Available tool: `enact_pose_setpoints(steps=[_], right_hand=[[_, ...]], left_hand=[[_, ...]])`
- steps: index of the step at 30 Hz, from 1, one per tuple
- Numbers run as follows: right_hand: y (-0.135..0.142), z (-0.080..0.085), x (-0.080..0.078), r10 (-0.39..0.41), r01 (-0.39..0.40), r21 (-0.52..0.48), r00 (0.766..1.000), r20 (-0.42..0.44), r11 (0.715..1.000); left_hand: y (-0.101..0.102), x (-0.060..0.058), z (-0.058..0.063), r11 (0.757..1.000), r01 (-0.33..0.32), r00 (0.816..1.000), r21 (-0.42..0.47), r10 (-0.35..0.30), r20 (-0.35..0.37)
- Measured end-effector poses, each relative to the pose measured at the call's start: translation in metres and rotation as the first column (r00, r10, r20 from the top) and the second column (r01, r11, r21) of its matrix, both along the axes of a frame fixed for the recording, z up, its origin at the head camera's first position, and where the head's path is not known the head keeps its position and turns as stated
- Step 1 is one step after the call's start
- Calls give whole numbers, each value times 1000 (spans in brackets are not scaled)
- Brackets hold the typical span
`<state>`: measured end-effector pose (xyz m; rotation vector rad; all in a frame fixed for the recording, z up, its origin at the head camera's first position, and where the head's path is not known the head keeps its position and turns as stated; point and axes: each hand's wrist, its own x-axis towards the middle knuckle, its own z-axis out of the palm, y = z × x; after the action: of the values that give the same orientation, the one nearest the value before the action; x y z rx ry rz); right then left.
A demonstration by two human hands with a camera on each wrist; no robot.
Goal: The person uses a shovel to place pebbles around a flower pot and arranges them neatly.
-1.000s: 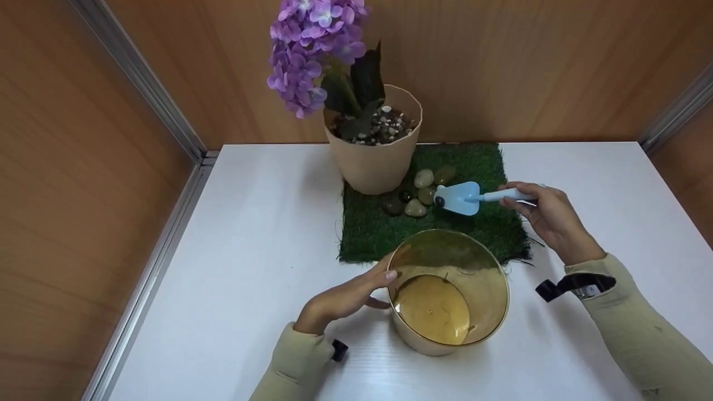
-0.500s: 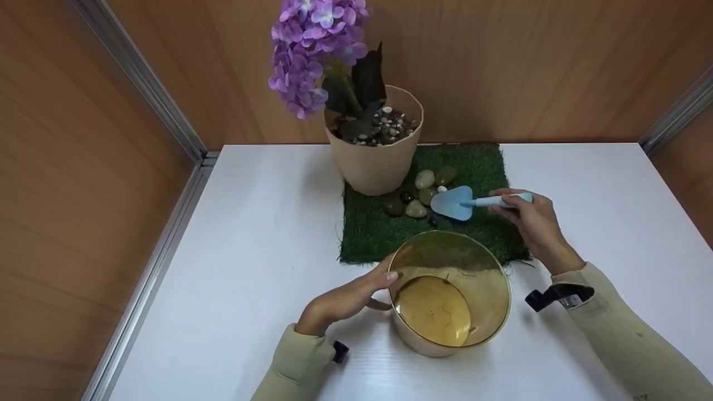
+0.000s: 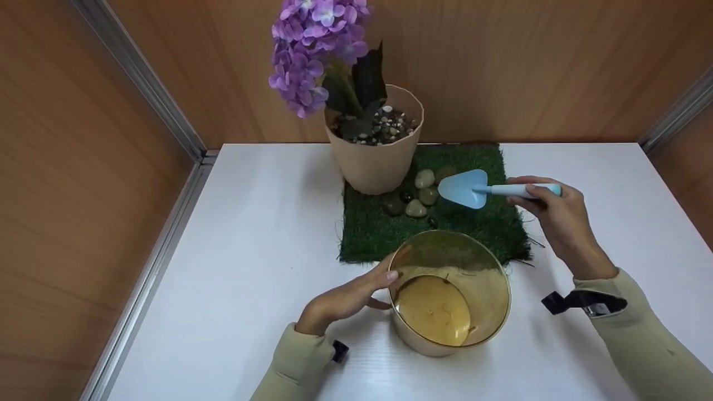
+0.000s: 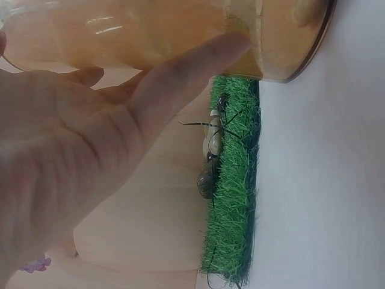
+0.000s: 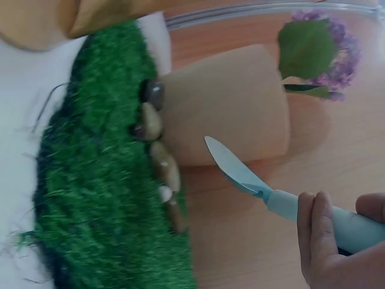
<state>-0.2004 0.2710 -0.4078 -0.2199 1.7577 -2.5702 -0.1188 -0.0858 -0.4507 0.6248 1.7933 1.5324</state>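
My right hand (image 3: 560, 223) grips the pale handle of a small blue trowel (image 3: 467, 188). The blade points left and overlaps the right side of the pebbles in the head view; the right wrist view shows it raised off the grass mat (image 3: 379, 239). Several smooth pebbles (image 3: 415, 209) lie there beside the flowerpot (image 3: 373, 167), and a small dark pebble (image 3: 432, 221) sits in front of them. With the thumb at its rim, my left hand (image 3: 348, 295) holds an amber see-through pot (image 3: 490, 295), tilted toward me. Only thin dark strands show inside it.
A purple flower (image 3: 312, 50) with dark leaves rises from the flowerpot, which is filled with speckled gravel. Behind the white table (image 3: 250, 223) stands a wooden panel (image 3: 529, 72). A metal-edged wooden panel (image 3: 83, 195) closes off the left side.
The small dark pebble left the trowel's tip and now lies on the mat. My right hand dipped left, then drew the trowel back right and up. The left hand stayed put.
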Motion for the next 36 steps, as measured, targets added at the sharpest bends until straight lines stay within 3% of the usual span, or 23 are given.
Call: enact_pose_setpoints(steps=[5,11,17,20,26,28,31,36], right_hand=[[2,27,13,33,-37,-77,998,-53,996],[2,54,32,128,-146,-136,983,-130,980],[-6,74,51,187,-186,17,970,-153,982],[-14,80,60,230,-212,119,960,-158,970],[-28,81,71,344,-291,297,928,-142,909],[-33,80,73,345,-276,389,931,-120,879],[-40,79,76,345,-255,527,935,-78,811],[-51,75,78,357,-272,620,934,-14,736]], left_hand=[[0,0,-1,1000,6,1000,5,-6,3],[0,0,-1,1000,10,1000,19,-10,6],[-1,0,-2,1000,2,1000,12,-2,4],[-1,0,-2,1000,-5,1000,2,5,8],[0,-1,-2,1000,-9,1000,-14,10,3],[1,-1,-2,1000,-10,1000,-14,10,4],[1,-2,-2,1000,-6,1000,-14,6,4],[1,-1,-3,1000,1,1000,-9,-1,1]])
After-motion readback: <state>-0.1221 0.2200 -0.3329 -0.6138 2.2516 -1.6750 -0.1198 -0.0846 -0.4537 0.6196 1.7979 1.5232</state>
